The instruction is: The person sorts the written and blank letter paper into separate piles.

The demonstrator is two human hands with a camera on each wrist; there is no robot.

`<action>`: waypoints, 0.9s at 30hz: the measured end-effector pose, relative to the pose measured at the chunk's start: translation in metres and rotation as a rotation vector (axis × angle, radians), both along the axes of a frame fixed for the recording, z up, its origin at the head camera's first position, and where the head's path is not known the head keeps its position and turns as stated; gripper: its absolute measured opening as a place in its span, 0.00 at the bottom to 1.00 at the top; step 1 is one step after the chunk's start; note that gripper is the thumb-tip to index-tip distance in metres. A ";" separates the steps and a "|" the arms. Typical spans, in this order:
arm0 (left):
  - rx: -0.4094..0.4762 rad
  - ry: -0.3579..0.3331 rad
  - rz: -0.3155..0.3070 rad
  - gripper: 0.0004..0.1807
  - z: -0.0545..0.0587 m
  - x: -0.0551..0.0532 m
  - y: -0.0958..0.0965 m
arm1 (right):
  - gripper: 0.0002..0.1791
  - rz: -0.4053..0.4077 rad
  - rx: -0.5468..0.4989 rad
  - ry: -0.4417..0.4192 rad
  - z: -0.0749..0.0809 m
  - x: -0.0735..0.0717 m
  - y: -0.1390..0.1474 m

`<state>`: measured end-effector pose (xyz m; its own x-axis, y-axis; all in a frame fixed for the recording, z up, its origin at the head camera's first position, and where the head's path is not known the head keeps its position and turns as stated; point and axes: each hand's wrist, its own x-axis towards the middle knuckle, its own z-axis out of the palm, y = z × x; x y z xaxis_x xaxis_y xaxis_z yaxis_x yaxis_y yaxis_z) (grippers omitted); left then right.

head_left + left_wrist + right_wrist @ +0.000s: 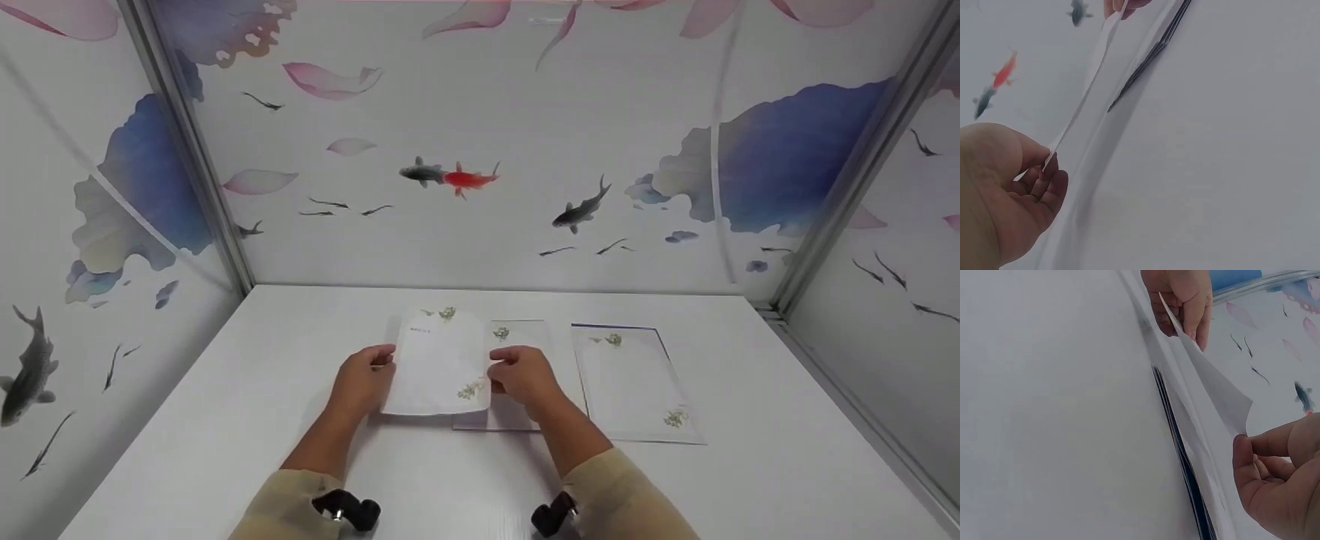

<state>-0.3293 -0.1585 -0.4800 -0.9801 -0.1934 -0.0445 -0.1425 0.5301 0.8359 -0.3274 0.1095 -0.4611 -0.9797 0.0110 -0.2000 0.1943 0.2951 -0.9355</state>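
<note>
A white sheet of paper with small green floral prints is held up, tilted, above the table. My left hand pinches its left edge between thumb and fingers, as the left wrist view shows on the paper's edge. On the opposite edge, my right hand pinches the same sheet. Partly behind the paper and right hand lies a similar floral sheet with a thin dark border. Further right, another floral sheet lies flat, with a blue strip along its top edge.
The white table meets a back wall printed with fish and petals. Side panels with metal posts stand left and right. Dark layered edges show low on the table in the right wrist view. Black mounts sit on both sleeves.
</note>
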 end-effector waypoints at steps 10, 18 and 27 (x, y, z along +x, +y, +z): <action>-0.008 0.002 0.016 0.22 0.002 0.008 -0.055 | 0.18 0.012 -0.111 0.045 -0.004 0.004 -0.050; 0.048 -0.034 0.060 0.22 -0.001 0.015 -0.080 | 0.15 -0.005 -0.082 0.055 -0.013 0.009 -0.081; 0.034 -0.054 0.082 0.21 -0.003 0.016 -0.086 | 0.18 0.019 -0.119 0.018 -0.016 0.006 -0.084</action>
<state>-0.3137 -0.2446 -0.4835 -0.9569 -0.2708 -0.1046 -0.2297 0.4860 0.8433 -0.3211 0.0254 -0.4774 -0.9830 -0.0302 -0.1813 0.1728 0.1856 -0.9673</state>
